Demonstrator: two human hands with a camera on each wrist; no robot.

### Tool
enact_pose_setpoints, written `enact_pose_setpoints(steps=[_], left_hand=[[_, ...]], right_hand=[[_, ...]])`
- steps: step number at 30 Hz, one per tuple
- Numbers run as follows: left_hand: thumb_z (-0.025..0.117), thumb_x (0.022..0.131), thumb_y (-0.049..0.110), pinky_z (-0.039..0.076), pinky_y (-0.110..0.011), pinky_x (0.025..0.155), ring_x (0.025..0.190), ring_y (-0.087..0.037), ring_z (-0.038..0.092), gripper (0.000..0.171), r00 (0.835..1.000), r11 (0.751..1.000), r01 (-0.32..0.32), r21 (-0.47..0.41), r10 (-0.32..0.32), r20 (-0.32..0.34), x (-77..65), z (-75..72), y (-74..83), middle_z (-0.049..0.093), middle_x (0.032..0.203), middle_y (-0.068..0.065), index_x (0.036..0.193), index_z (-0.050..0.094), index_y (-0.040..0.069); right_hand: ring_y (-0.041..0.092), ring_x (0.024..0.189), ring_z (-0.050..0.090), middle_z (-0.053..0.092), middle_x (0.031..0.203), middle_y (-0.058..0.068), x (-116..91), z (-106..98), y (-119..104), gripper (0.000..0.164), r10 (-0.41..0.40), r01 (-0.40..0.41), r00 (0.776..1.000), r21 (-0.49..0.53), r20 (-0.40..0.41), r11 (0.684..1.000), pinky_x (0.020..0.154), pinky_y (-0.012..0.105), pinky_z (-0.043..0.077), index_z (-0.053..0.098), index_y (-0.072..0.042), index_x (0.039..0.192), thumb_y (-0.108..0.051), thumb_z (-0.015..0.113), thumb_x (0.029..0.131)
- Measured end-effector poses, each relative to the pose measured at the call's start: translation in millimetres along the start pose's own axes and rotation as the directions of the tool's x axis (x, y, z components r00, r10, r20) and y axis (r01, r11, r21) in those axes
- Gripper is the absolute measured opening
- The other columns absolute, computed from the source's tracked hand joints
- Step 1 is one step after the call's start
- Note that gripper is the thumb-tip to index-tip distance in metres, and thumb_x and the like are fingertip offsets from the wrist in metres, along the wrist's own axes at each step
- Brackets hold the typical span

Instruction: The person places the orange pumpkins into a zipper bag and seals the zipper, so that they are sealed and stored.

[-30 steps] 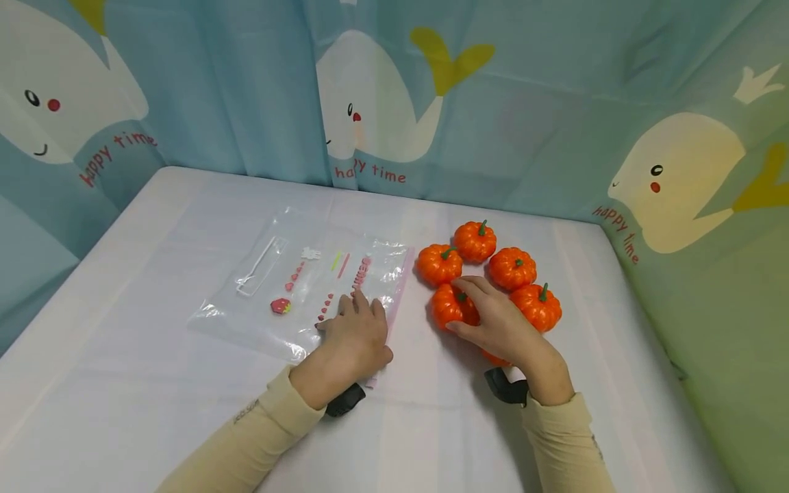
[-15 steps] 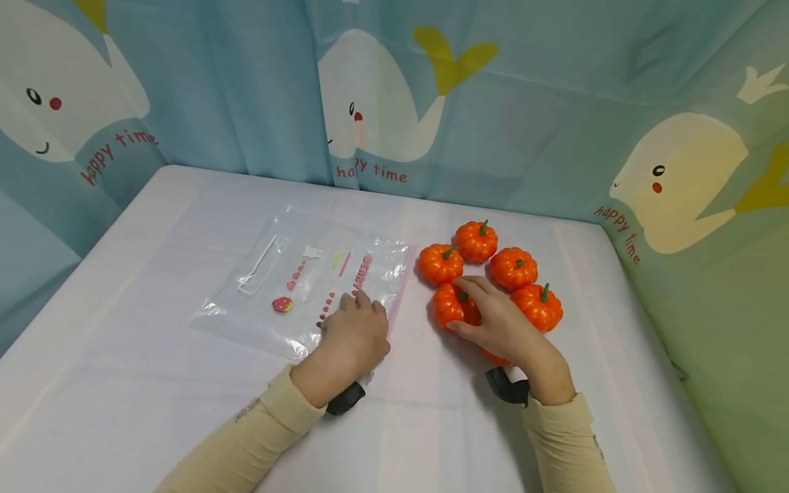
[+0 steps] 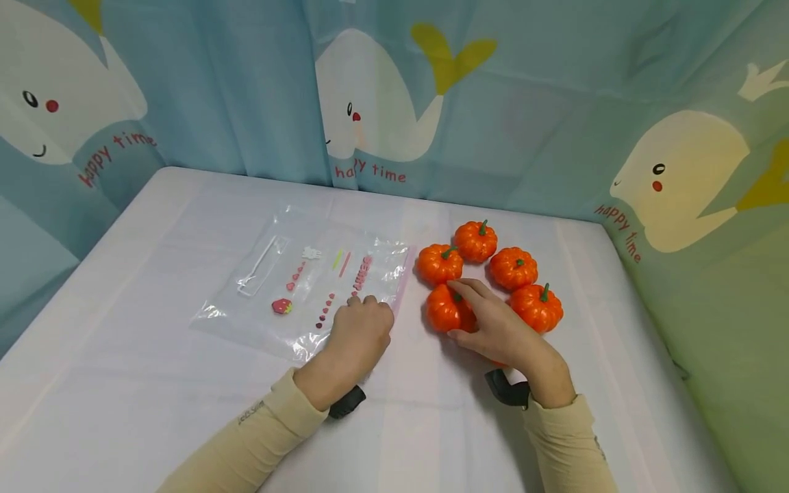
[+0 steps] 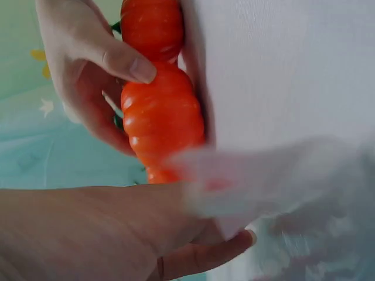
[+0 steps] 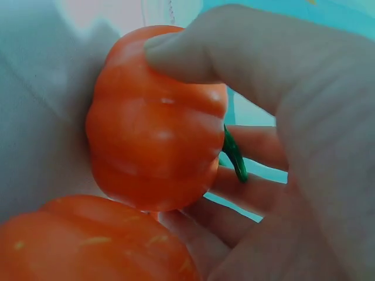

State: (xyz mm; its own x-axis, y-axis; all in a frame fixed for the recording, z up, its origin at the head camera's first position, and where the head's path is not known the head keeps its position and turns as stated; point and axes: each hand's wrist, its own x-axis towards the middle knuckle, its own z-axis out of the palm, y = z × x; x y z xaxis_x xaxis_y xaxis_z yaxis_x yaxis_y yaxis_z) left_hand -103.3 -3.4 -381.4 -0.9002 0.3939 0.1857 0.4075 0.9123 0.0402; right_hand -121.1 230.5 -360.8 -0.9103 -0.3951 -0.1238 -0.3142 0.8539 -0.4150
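A clear plastic zip bag (image 3: 246,325) printed with small strawberries and hearts lies flat on the white table. Near its pink-edged mouth, my left hand (image 3: 362,332) has curled fingers and pinches the bag's edge; in the left wrist view a blurred flap of the bag (image 4: 263,175) rises beside the thumb. My right hand (image 3: 499,325) grips a small orange toy pumpkin (image 3: 445,311), thumb on the near side and fingers on the far side. The right wrist view shows this pumpkin (image 5: 158,126) with its green stem facing the palm.
Other pumpkins stand around the right hand: one at the left (image 3: 440,265), one at the back (image 3: 475,242), and two at the right, the farther (image 3: 514,268) and the nearer (image 3: 537,308). Another is mostly hidden below the right hand. A whale-printed curtain (image 3: 524,137) borders the table.
My left fingers have curled in at the bag's mouth, where they were spread over it before. The gripped pumpkin has shifted slightly left with the right hand.
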Motion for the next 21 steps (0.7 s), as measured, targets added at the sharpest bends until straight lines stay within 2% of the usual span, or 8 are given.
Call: enact_pose_setpoints(steps=[5, 9, 13, 18, 21], left_hand=[[0.069, 0.084, 0.005, 0.051, -0.041, 0.048, 0.059, -0.030, 0.061, 0.019, 0.998, 0.990, 0.058, -0.131, -0.053, 0.042, 7.5, -3.7, -8.8, 0.060, 0.064, -0.011, 0.069, 0.056, 0.005], [0.063, 0.085, 0.000, 0.049, -0.043, 0.043, 0.055, -0.033, 0.064, 0.022, 0.997, 0.981, 0.079, -0.177, -0.079, 0.011, 12.2, -3.6, -14.2, 0.061, 0.060, -0.014, 0.068, 0.050, 0.006], [0.065, 0.086, -0.001, 0.053, -0.047, 0.046, 0.058, -0.035, 0.067, 0.021, 0.997, 0.978, 0.076, -0.195, -0.077, 0.003, 12.1, -0.7, -17.0, 0.064, 0.063, -0.016, 0.071, 0.052, 0.005], [0.071, 0.085, 0.009, 0.053, -0.046, 0.055, 0.071, -0.033, 0.063, 0.014, 0.992, 0.974, 0.085, -0.209, -0.062, 0.112, 11.6, -2.4, -18.9, 0.062, 0.075, -0.012, 0.076, 0.062, 0.003], [0.072, 0.084, 0.012, 0.049, -0.045, 0.054, 0.072, -0.032, 0.059, 0.012, 0.986, 0.973, 0.086, -0.216, -0.053, 0.155, 10.5, -4.4, -20.2, 0.060, 0.076, -0.011, 0.077, 0.067, 0.004]], right_hand=[[0.029, 0.129, 0.053, 0.048, 0.144, 0.011, 1.1, 1.3, -2.3, 0.074, -0.023, 0.023, 0.999, 0.000, -0.031, 1.000, 0.105, 0.047, 0.049, 0.043, -0.009, 0.146, -0.024, 0.079, 0.083], [0.028, 0.128, 0.054, 0.049, 0.143, 0.010, 1.9, 3.8, -4.0, 0.073, -0.037, 0.037, 0.998, 0.006, -0.048, 0.999, 0.105, 0.046, 0.050, 0.044, -0.010, 0.145, -0.024, 0.080, 0.083], [0.027, 0.127, 0.055, 0.050, 0.143, 0.009, 1.7, 8.0, -5.0, 0.072, -0.039, 0.039, 0.998, 0.012, -0.039, 0.999, 0.103, 0.045, 0.051, 0.045, -0.011, 0.145, -0.024, 0.079, 0.083], [0.025, 0.127, 0.054, 0.048, 0.143, 0.007, 1.9, 9.3, -5.4, 0.071, -0.051, 0.052, 0.998, 0.008, -0.048, 0.999, 0.102, 0.044, 0.052, 0.045, -0.013, 0.144, -0.024, 0.079, 0.083], [0.025, 0.128, 0.052, 0.046, 0.144, 0.006, 1.7, 9.7, -5.4, 0.072, -0.057, 0.057, 0.998, 0.015, -0.039, 0.998, 0.102, 0.045, 0.052, 0.043, -0.015, 0.145, -0.021, 0.078, 0.083]])
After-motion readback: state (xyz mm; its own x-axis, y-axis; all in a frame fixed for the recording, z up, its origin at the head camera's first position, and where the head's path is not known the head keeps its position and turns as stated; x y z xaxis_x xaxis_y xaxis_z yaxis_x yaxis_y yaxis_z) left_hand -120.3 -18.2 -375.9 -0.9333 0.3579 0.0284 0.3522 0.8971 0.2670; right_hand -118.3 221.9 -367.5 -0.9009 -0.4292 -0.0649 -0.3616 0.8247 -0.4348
